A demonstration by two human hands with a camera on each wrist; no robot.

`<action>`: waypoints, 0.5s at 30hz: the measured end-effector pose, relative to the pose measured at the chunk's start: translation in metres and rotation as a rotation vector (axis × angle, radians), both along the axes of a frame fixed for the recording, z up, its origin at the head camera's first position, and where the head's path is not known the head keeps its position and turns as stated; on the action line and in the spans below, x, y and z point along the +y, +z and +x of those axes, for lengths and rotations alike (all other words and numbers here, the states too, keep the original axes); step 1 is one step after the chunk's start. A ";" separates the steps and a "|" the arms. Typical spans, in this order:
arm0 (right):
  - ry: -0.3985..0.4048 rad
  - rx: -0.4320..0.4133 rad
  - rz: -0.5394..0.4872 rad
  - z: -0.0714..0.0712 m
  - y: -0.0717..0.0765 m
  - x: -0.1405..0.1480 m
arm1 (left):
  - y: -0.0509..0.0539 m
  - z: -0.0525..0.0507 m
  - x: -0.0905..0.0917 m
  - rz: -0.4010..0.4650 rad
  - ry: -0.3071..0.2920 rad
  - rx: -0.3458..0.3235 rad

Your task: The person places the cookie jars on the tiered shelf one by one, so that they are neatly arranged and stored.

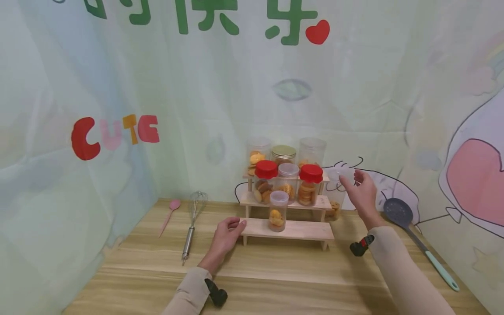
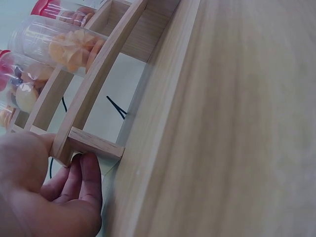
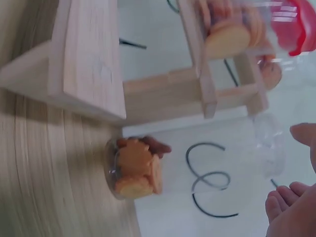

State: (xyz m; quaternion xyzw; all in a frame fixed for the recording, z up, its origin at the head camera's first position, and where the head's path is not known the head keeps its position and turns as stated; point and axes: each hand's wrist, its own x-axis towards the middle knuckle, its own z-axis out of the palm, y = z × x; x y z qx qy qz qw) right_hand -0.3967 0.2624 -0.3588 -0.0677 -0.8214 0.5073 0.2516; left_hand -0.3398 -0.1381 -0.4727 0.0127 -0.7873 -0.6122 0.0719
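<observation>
My left hand [image 1: 225,237] grips the left end of the lowest step of a three-step wooden stand [image 1: 303,229]. In the left wrist view its thumb lies over the board's end and its fingers [image 2: 90,177] curl beneath, near the leg. My right hand [image 1: 363,194] hovers beside the mouth of a tall clear jar [image 3: 217,153], thumb and fingers spread, with a small gap in the right wrist view. That jar stands on the table right of the stand, cookies [image 3: 134,165] at its bottom. A small cookie jar [image 1: 278,218] sits on the lowest step.
Red-lidded jars [image 1: 266,169] flank a clear-lidded one on the middle step. Behind are tall jars and a gold-lidded jar [image 1: 283,153]. A whisk [image 1: 191,227] and pink spoon [image 1: 170,215] lie left; a slotted turner [image 1: 398,213] lies right. A printed cloth hangs behind.
</observation>
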 end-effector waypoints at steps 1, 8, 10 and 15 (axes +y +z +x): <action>0.003 -0.022 -0.006 -0.002 0.000 0.001 | 0.000 0.000 0.000 0.002 -0.002 0.001; 0.047 -0.102 -0.037 -0.011 -0.004 -0.002 | 0.000 0.001 0.000 0.010 -0.007 0.007; 0.060 -0.110 -0.024 -0.013 -0.005 -0.004 | 0.000 0.001 0.000 0.015 -0.008 0.005; 0.085 -0.124 0.007 -0.017 -0.008 -0.007 | 0.001 0.002 0.000 0.013 -0.007 0.009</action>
